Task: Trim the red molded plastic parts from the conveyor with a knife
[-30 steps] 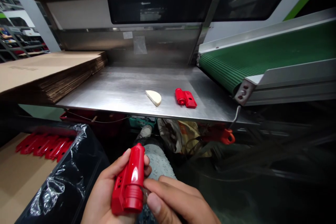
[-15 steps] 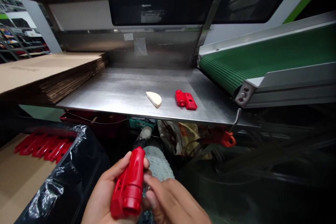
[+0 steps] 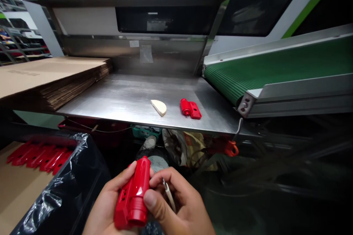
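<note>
A glossy red plastic part (image 3: pixel 135 194), with a round barrel and a flat side piece, lies in my left hand (image 3: pixel 107 202), whose fingers wrap around it from the left and behind. My right hand (image 3: pixel 182 202) touches the barrel's right side with its thumb and holds a thin pale tool (image 3: pixel 169 194) with a small metal tip between its curled fingers. On the metal table, a similar red part (image 3: pixel 191 109) rests right of a cream half-round piece (image 3: pixel 159 107).
Flat cardboard (image 3: pixel 52 77) is stacked on the table's left. A green conveyor belt (image 3: pixel 275 69) slopes up at the right. A black-lined box (image 3: pixel 79 176) at lower left holds several red parts. Orange-handled pliers (image 3: pixel 231 148) hang below the table (image 3: pixel 132 91).
My right hand has turned so its thumb lies against the barrel and the pale tool shows. My left hand keeps the red part, and the view has shifted slightly.
</note>
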Motion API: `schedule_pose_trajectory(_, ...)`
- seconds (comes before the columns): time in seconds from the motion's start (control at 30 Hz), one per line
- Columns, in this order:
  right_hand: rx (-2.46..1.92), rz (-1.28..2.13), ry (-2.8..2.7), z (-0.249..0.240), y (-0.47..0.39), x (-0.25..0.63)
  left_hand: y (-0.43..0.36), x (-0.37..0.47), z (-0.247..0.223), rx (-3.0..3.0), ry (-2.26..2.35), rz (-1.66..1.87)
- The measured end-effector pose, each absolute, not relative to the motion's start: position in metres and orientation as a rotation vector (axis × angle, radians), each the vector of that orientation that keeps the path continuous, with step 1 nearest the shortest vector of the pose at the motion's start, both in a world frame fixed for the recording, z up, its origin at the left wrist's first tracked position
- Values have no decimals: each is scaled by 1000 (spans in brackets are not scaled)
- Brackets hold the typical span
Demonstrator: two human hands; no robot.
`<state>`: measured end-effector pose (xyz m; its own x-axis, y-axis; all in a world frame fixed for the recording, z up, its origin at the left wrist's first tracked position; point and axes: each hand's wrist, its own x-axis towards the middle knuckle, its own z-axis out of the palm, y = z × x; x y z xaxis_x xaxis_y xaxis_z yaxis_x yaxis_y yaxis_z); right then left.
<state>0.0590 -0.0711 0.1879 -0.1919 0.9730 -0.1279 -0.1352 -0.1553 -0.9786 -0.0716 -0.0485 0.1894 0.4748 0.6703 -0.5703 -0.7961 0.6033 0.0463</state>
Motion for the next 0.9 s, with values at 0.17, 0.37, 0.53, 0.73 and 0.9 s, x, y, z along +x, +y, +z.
schedule_pose_trajectory(0.17,-1228,1378,-1168,192,-62,58,-44,-73,191,-312,650,973)
schedule_pose_trajectory(0.37,-1209,1470,-1201,196,-64,58,-43,-71,198,-353,725,1030)
schedule_pose_trajectory(0.53,-1119,1573,-1171,200,-58,52,-43,-74,196,-292,753,1150)
schedule_pose_trajectory(0.73,-868,1966,-903,179,-56,50,-39,-73,192,-209,743,1155)
schedule_pose_trajectory(0.9,-820,2049,-890,176,-57,54,-39,-68,183,-172,700,1095)
